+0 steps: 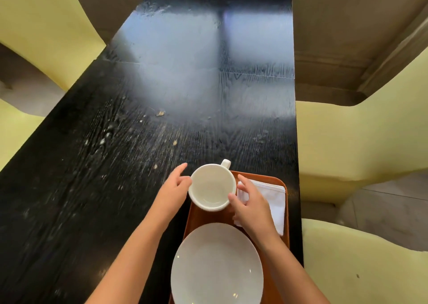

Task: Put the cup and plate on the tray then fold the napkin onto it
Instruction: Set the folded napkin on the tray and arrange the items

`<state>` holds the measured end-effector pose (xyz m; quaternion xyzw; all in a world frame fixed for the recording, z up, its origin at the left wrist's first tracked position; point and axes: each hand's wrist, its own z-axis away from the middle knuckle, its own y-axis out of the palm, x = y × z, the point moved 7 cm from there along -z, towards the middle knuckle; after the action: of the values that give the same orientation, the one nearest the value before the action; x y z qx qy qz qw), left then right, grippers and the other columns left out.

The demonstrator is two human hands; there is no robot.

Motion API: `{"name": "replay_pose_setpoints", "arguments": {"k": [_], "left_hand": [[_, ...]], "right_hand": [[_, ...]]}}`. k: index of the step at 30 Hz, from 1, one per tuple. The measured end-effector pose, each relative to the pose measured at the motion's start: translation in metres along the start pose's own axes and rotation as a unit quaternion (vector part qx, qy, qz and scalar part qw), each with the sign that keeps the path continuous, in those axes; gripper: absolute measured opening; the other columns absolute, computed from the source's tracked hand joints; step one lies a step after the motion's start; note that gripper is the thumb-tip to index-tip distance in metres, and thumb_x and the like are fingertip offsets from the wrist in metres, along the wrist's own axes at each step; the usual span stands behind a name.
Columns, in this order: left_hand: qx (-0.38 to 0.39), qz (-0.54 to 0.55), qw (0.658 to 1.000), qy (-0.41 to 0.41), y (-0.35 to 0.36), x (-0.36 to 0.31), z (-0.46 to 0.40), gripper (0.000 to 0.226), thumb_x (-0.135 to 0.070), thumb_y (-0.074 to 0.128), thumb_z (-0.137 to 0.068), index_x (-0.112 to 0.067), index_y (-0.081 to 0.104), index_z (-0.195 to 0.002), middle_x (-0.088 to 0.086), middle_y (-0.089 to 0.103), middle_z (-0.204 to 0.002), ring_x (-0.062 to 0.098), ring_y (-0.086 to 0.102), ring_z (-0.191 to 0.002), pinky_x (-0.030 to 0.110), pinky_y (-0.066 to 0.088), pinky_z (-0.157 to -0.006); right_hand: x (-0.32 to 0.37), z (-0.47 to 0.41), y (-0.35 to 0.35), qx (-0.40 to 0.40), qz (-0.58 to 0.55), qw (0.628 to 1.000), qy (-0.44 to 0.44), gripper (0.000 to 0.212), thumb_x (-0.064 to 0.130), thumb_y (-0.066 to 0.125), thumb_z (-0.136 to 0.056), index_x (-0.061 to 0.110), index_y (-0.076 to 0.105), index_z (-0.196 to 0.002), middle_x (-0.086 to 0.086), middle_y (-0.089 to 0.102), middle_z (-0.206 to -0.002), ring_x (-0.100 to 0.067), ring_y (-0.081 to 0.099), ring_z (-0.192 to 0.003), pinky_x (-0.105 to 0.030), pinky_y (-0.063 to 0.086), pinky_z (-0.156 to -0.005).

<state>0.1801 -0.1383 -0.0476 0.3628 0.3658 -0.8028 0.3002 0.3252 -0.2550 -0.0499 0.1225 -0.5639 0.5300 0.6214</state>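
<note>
Head view, white empty cup (212, 186), handle away

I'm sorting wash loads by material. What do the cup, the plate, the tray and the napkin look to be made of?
Cup: likely glazed white ceramic, thick walled, smooth.
Plate: likely the same, glossy with small light glints.
Tray: probably plastic, orange-brown, smooth, raised rim with rounded corners.
Napkin: white cloth or thick paper, matte, folded layers at its edge.

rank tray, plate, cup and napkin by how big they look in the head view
1. tray, partly covered and cut off by the frame
2. plate, nearest the camera, so perhaps flattered
3. cup
4. napkin, partly hidden by the right hand, so unsure against the cup
</note>
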Motion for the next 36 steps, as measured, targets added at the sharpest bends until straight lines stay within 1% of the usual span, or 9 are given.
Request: {"name": "replay_pose_setpoints", "arguments": {"k": [3, 6, 12, 21, 23, 26, 29, 33, 36], "left_hand": [[0.035, 0.040, 0.998, 0.015, 0.013, 0.004, 0.008, 0.046, -0.015, 0.044, -0.091, -0.059, 0.058, -0.098, -0.021, 0.069, -0.091, -0.003, 0.063, -0.092, 0.025, 0.054, -0.076], [0.028, 0.097, 0.995, 0.026, 0.013, 0.007, 0.017, 0.052, -0.009, 0.047, -0.091, -0.059, 0.060, -0.095, -0.019, 0.070, -0.096, -0.007, 0.063, -0.090, 0.013, 0.052, -0.060], [0.017, 0.183, 0.983, 0.025, 0.016, 0.015, 0.032, 0.044, 0.000, 0.047, -0.089, -0.033, 0.063, -0.113, -0.002, 0.069, -0.107, 0.007, 0.066, -0.096, 0.021, 0.056, -0.065], [0.000, 0.166, 0.986, 0.016, 0.021, 0.023, 0.033, 0.046, -0.007, 0.049, -0.092, -0.026, 0.046, -0.135, 0.003, 0.056, -0.132, 0.012, 0.056, -0.114, 0.039, 0.055, -0.089], [-0.087, 0.102, 0.990, 0.036, 0.010, 0.024, 0.040, 0.048, -0.011, 0.048, -0.094, -0.022, 0.038, -0.139, 0.004, 0.047, -0.138, 0.012, 0.050, -0.118, 0.034, 0.049, -0.094], [-0.228, -0.060, 0.939, 0.252, 0.000, -0.008, 0.080, 0.035, -0.010, 0.046, -0.090, -0.011, 0.053, -0.124, 0.003, 0.054, -0.120, 0.017, 0.054, -0.109, 0.027, 0.047, -0.083], [-0.107, -0.214, 0.881, 0.408, 0.061, -0.025, 0.118, 0.035, -0.016, 0.050, -0.080, -0.015, 0.064, -0.112, 0.006, 0.066, -0.109, 0.017, 0.060, -0.101, 0.027, 0.050, -0.086], [0.092, -0.423, 0.849, 0.302, 0.136, -0.010, 0.118, 0.054, -0.052, 0.074, -0.056, -0.035, 0.069, -0.108, 0.004, 0.068, -0.117, 0.017, 0.064, -0.108, 0.027, 0.056, -0.079], [0.087, -0.480, 0.846, 0.215, 0.140, -0.006, 0.104, 0.067, -0.059, 0.064, -0.070, -0.033, 0.052, -0.130, 0.017, 0.046, -0.141, 0.025, 0.042, -0.132, 0.042, 0.043, -0.100]], "right_hand": [[0.001, -0.001, 0.008, -0.004, -0.005, 1.000, -0.027, 0.045, 0.014, 0.061, -0.086, 0.030, 0.049, -0.126, 0.011, 0.058, -0.112, -0.020, 0.063, -0.097, -0.046, 0.056, -0.082], [0.002, -0.002, 0.007, -0.017, 0.000, 0.999, -0.038, 0.043, 0.011, 0.059, -0.086, 0.030, 0.052, -0.123, 0.015, 0.057, -0.108, -0.016, 0.061, -0.096, -0.043, 0.057, -0.081], [0.001, 0.001, 0.004, -0.024, 0.021, 0.998, -0.051, 0.039, 0.011, 0.059, -0.086, 0.033, 0.053, -0.117, 0.028, 0.053, -0.095, -0.011, 0.061, -0.091, -0.037, 0.058, -0.078], [-0.002, 0.005, 0.002, -0.017, 0.017, 0.998, -0.056, 0.039, 0.015, 0.058, -0.089, 0.026, 0.050, -0.125, 0.006, 0.060, -0.114, -0.017, 0.063, -0.093, -0.038, 0.059, -0.076], [0.002, 0.007, -0.007, -0.044, 0.024, 0.996, -0.072, 0.038, 0.018, 0.059, -0.089, 0.022, 0.051, -0.126, 0.008, 0.058, -0.112, -0.014, 0.064, -0.083, -0.028, 0.058, -0.071], [0.005, 0.017, -0.044, -0.149, 0.098, 0.972, -0.152, 0.039, 0.010, 0.065, -0.083, 0.016, 0.057, -0.121, 0.000, 0.063, -0.113, -0.019, 0.063, -0.089, -0.032, 0.053, -0.077], [-0.013, 0.024, -0.062, -0.118, 0.253, 0.939, -0.202, 0.056, 0.011, 0.073, -0.076, 0.012, 0.053, -0.128, -0.009, 0.050, -0.137, -0.030, 0.044, -0.128, -0.043, 0.037, -0.102], [-0.060, 0.026, -0.050, 0.053, 0.408, 0.896, -0.170, 0.068, 0.036, 0.052, -0.090, 0.037, 0.007, -0.142, 0.007, -0.008, -0.153, -0.015, -0.010, -0.143, -0.036, -0.001, -0.114], [-0.072, 0.022, -0.051, 0.059, 0.431, 0.886, -0.158, 0.057, 0.047, 0.037, -0.094, 0.043, 0.006, -0.142, 0.012, -0.017, -0.151, -0.008, -0.024, -0.138, -0.033, -0.009, -0.112]]}}
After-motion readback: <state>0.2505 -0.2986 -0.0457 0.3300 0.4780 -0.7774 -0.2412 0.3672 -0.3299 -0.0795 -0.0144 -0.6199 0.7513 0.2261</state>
